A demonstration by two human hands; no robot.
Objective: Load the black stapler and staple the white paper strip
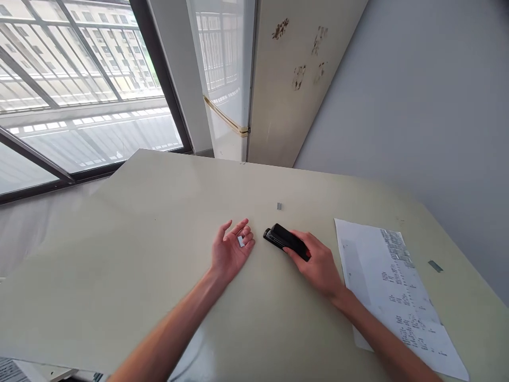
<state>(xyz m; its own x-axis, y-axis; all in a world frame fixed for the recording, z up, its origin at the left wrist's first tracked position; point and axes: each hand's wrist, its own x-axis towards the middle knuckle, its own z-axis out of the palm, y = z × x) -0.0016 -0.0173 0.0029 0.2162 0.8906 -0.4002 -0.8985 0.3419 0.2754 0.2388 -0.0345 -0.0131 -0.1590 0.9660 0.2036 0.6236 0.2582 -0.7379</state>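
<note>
My left hand (230,252) is turned palm up, its last fingers curled over a small pale piece (240,241) in the palm, while the thumb and index finger stick out. To its right, my right hand (320,262) grips a black stapler (288,240) by its rear end, with the front end pointing at the left hand. The two hands do not touch. A small grey strip (279,206) lies on the table beyond the stapler.
The pale table (159,297) spreads beneath both arms. A printed sheet (358,265) lies at the right, with grey strips (396,246) on its upper corner. Another grey strip (435,266) sits farther right. Behind the table stand a fridge (294,116) and a window.
</note>
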